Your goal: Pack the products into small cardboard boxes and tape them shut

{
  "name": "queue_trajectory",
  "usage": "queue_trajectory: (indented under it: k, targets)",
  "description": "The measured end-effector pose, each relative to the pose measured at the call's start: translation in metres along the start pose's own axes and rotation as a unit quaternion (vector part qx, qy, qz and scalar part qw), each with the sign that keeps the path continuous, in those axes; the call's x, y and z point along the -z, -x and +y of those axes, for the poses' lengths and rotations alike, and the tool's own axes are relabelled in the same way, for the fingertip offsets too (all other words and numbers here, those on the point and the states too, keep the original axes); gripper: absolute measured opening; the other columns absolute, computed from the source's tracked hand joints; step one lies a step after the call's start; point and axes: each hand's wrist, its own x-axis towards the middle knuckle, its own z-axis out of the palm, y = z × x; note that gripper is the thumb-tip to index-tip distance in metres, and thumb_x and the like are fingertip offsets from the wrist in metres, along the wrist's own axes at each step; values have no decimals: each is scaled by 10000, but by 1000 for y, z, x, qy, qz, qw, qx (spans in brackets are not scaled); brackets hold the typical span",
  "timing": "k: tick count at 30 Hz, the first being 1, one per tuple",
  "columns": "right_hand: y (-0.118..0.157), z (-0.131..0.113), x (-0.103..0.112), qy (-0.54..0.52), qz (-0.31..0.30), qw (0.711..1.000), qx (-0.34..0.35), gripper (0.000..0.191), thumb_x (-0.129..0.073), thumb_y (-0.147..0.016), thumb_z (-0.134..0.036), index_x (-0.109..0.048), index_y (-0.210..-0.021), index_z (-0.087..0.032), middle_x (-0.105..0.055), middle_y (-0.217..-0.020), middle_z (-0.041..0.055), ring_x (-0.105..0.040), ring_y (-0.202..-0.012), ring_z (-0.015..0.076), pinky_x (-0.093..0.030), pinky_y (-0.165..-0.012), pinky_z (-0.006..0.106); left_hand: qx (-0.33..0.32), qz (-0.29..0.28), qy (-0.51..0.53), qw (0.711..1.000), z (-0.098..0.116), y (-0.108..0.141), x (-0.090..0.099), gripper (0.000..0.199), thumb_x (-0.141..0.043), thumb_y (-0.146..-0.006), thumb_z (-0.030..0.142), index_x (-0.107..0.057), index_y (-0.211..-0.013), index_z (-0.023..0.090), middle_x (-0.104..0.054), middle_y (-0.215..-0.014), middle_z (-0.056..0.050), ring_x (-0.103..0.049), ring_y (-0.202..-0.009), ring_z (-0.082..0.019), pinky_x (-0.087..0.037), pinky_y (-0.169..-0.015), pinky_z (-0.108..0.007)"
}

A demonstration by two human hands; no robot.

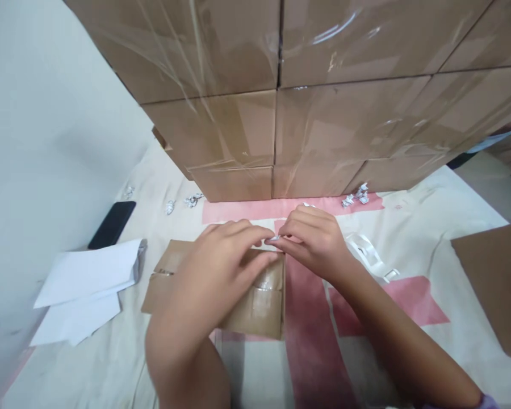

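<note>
My right hand [315, 236] is closed in a pinch, with a small whitish piece [273, 238] at its thumb and index tips; its kind is too small to make out. Facing it, my left hand [225, 255] has thumb and index finger apart, the index tip close to that piece. Under my left hand lies a flat brown cardboard box [259, 309] with clear tape on it. A white strap [368, 253] with a buckle-like end rests on the patterned sheet just right of my right hand.
Large taped cardboard boxes [238, 130] are stacked ahead. Small white plastic pieces [360, 196] lie at their foot. To the left are a black phone [113, 224] and white papers [89, 272] beside the wall. A brown cardboard sheet [498, 284] stands at the right.
</note>
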Motion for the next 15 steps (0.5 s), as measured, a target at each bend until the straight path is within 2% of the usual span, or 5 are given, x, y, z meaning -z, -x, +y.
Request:
queue_trajectory:
  k: [4,9,11,15]
  targets:
    - [-2,-12,12,41,-5,998,51,353,-578,-1015,-396,-604,-713,-214,-614,-661,26,-493,-645,167,-355,-626,330,-34,1,5,999,7,2,2,248,-479,-1040,360,-703,-977,273,-748,-984,21,-667,-917,-192,-469,-838,-338]
    - [-3,-18,16,41,-12,996,82,342,-612,-998,-390,-593,-706,-213,-629,-679,29,-508,-653,168,-374,-631,331,-37,4,17,999,5,8,5,258,-461,-1047,312,-668,-905,251,-732,-899,42,-649,-850,-168,-445,-829,-331]
    - [-4,-20,16,29,-18,996,78,315,-628,-989,-395,-609,-732,-213,-633,-688,27,-526,-658,167,-392,-635,325,-26,26,12,999,6,7,5,251,-451,-1044,283,-644,-890,236,-724,-891,30,-644,-846,-175,-443,-820,-336]
    - [-4,-21,13,-22,8,999,30,166,-653,-977,-376,-670,-999,-212,-667,-778,25,-577,-679,160,-458,-648,305,-4,78,18,997,9,5,4,220,-449,-1039,270,-635,-926,232,-733,-947,11,-654,-886,-189,-456,-816,-337]
